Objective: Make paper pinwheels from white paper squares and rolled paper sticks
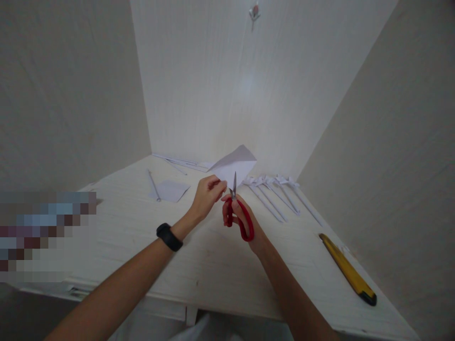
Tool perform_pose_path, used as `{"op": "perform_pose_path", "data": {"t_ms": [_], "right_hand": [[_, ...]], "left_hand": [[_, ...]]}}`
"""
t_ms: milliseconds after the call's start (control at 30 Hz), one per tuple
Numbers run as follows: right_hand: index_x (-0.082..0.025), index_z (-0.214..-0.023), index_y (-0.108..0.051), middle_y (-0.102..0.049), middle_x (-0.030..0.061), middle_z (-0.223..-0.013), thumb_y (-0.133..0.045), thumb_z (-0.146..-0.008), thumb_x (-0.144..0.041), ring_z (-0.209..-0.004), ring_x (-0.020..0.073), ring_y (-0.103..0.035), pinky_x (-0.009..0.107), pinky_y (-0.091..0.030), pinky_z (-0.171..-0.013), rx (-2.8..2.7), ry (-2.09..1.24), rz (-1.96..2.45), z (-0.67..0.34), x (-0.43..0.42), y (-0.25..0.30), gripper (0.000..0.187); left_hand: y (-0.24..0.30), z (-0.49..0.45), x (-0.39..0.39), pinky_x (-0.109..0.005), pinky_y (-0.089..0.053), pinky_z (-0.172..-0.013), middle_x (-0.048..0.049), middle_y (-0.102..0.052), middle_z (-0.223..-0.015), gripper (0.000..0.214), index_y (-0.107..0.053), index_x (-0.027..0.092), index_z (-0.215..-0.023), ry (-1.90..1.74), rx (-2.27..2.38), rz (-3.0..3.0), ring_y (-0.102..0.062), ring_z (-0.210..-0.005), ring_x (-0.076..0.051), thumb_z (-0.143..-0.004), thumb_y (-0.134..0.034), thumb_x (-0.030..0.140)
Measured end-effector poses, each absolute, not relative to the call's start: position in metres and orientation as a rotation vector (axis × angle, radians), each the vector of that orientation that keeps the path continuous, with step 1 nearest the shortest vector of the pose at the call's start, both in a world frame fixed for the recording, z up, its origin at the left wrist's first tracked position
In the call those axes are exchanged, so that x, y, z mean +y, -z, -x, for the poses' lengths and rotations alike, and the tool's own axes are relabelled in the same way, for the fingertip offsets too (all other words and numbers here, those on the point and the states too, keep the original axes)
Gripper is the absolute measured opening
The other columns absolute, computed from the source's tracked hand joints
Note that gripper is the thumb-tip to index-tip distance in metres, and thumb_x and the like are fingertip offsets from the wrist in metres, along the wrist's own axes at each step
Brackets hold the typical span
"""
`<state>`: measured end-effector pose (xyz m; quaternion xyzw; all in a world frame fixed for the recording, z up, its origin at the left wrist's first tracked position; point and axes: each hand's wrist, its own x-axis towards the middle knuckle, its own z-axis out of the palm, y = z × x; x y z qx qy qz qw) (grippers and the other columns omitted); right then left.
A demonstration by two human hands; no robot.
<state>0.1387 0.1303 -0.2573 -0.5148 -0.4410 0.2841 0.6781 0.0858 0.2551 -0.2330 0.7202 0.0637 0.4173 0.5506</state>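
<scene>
My left hand [206,195] pinches the near corner of a white sheet of paper [237,163], which is held up above the table and folded into a pointed shape. My right hand [239,219] is closed through the handles of red scissors [238,213]. The short metal blades point up and meet the lower edge of the sheet, just right of my left fingers. A black band [169,237] sits on my left wrist.
Several rolled white paper sticks [280,195] lie on the pale wooden table [199,265] at the right. A yellow utility knife [347,269] lies near the right edge. A flat paper piece [170,190] and thin strips [177,162] lie at the back left. Walls enclose three sides.
</scene>
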Motion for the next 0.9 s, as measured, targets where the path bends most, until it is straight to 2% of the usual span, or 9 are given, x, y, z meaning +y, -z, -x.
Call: {"op": "perform_pose_path", "data": {"t_ms": [900], "right_hand": [[-0.021,-0.100,-0.048,-0.050,-0.0025,-0.070,-0.045,-0.089,-0.051,-0.057,0.0109,-0.047,0.026,-0.036,-0.055,-1.036,-0.676,1.072,-0.1410,0.1298,0.2609,0.032]], "left_hand": [[0.2336,-0.0868,0.2552,-0.023,-0.025,-0.042,0.0068,-0.039,-0.040,0.031,-0.043,0.018,-0.046,-1.000,0.110,-1.674,-0.035,-0.039,-0.006,-0.074,-0.053,0.027]]}}
